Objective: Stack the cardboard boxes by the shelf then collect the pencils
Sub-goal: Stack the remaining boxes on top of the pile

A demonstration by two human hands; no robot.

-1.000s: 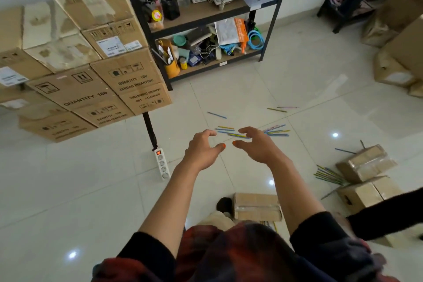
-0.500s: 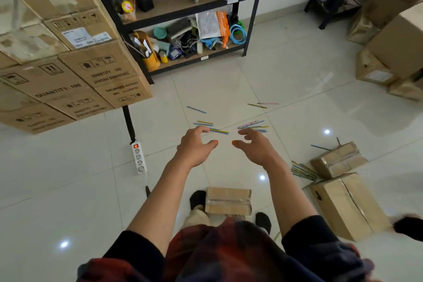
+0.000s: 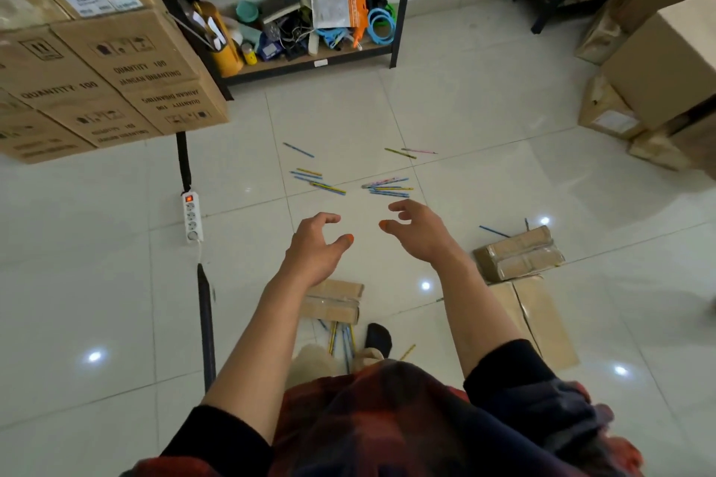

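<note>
Two bare hands, left hand (image 3: 315, 248) and right hand (image 3: 420, 230), hover side by side over the pale tiled floor (image 3: 116, 263), fingers loosely curled, nothing held as far as I see. Thin coloured pencils (image 3: 387, 188) lie scattered on tiles just ahead. Small taped brown cardboard boxes: one (image 3: 335, 300) under my left wrist, another (image 3: 519, 252) right, well short of the black metal shelf (image 3: 294, 68).

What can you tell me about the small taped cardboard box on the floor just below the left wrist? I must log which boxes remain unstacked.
The small taped cardboard box is plain brown, low and oblong, with clear tape across its top and front. It looks closed and lies flat on the white tiled floor. The left forearm hides its left end. Several coloured pencils lie by its near edge. No hand touches it.
</note>
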